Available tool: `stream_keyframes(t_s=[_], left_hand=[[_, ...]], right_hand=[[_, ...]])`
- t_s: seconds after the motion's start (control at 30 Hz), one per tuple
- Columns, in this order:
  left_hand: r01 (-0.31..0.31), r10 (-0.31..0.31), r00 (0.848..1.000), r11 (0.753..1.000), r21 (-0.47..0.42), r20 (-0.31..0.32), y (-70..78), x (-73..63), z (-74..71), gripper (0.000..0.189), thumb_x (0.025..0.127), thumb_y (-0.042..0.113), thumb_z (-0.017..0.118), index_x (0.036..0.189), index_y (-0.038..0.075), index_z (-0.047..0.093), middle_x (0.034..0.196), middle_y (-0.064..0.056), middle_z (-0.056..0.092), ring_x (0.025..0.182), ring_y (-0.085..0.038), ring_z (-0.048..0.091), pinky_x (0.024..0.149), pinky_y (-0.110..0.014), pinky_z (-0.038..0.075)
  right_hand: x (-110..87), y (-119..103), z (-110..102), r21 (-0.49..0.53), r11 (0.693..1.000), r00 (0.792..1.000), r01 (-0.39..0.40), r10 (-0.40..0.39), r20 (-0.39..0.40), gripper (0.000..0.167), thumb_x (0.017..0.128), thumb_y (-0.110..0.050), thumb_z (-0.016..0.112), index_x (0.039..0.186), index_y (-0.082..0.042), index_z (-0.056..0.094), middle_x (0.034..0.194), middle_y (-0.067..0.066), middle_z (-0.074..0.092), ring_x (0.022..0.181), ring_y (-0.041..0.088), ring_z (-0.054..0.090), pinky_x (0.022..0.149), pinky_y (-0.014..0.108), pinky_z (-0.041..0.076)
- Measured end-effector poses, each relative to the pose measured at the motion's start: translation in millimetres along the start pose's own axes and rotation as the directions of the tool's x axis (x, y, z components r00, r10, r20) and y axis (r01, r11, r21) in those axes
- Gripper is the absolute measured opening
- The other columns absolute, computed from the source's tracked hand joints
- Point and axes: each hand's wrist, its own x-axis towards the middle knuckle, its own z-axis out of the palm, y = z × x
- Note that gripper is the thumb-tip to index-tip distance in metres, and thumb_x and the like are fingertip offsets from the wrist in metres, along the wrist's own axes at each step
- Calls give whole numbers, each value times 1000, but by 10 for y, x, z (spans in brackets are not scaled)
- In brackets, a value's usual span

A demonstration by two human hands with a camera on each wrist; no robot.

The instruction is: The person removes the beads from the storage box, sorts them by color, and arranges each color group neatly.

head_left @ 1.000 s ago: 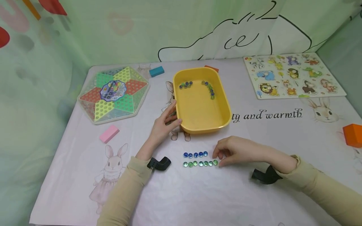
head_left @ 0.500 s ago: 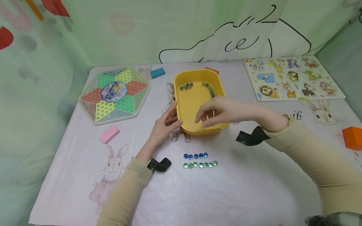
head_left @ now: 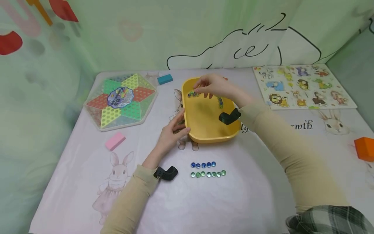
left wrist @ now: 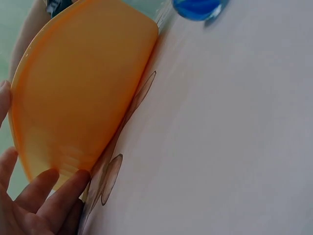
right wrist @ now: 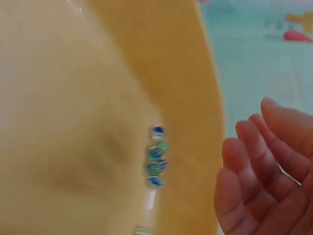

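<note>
A yellow plastic basin (head_left: 204, 122) stands mid-table. My left hand (head_left: 170, 133) rests against its left side near the front corner; in the left wrist view, extended fingertips (left wrist: 73, 182) touch the outer wall. Over the back of the basin, my right hand (head_left: 214, 86) hovers with loosely bent fingers and nothing visible in them. Small glass marbles (right wrist: 155, 152) cluster inside along the back wall, and others (head_left: 220, 104) lie further right, partly hidden by the right hand. In front of the basin are a row of blue marbles (head_left: 203, 165) and a row of green marbles (head_left: 208, 174).
A hexagonal Chinese checkers set (head_left: 121, 100) lies at left, near a pink block (head_left: 115, 141) and a blue block (head_left: 165, 79). An animal puzzle board (head_left: 304, 86) is back right, with an orange block (head_left: 364, 149) at the right edge.
My right hand has moved from the right end of the marble rows up and over the basin to its back part. The left hand stays at the basin's side.
</note>
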Motion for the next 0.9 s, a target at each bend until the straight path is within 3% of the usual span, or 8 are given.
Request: stream_keyframes(t_s=[0.23, 0.37, 0.5, 0.7, 0.9], left_hand=[[-11, 11, 1000, 1000, 1, 5, -13, -3, -9, 66, 88, 31, 63, 141, 46, 26, 145, 0, 38, 117, -18, 54, 97, -35, 45], [-18, 18, 1000, 1000, 5, 3, -26, -1, 2, 66, 88, 31, 63, 142, 44, 27, 145, 0, 39, 117, -18, 54, 98, -35, 44], [-24, 24, 1000, 1000, 3, -2, -19, -6, 21, 67, 88, 30, 63, 143, 41, 27, 145, -1, 39, 118, -20, 54, 98, -35, 45], [-54, 54, 999, 999, 2, 5, -3, -6, 25, 68, 89, 25, 62, 145, 35, 26, 145, -4, 38, 117, -23, 55, 98, -37, 44], [-17, 17, 1000, 1000, 0, 8, 55, -21, 12, 69, 89, 22, 62, 146, 31, 25, 147, -6, 36, 120, -25, 52, 101, -37, 42]], right_hand=[[268, 181, 175, -13, 996, 994, -92, 91, -64, 26, 91, -20, 57, 112, -4, 61, 98, 20, 62, 72, 30, 57, 61, 34, 50], [357, 240, 242, -125, 981, 987, -148, 138, -87, 28, 91, -17, 58, 115, -2, 60, 106, 19, 61, 78, 26, 56, 67, 33, 48], [384, 273, 276, -226, 956, 980, -187, 163, -117, 25, 89, -16, 60, 110, -2, 62, 112, 15, 61, 89, 24, 51, 76, 33, 43], [380, 304, 304, -240, 946, 972, -218, 190, -135, 17, 87, -16, 63, 100, -6, 65, 104, 13, 62, 87, 24, 51, 76, 35, 43], [382, 292, 301, -253, 940, 970, -229, 200, -136, 17, 85, -18, 63, 99, -7, 66, 104, 11, 63, 87, 23, 53, 76, 35, 44]])
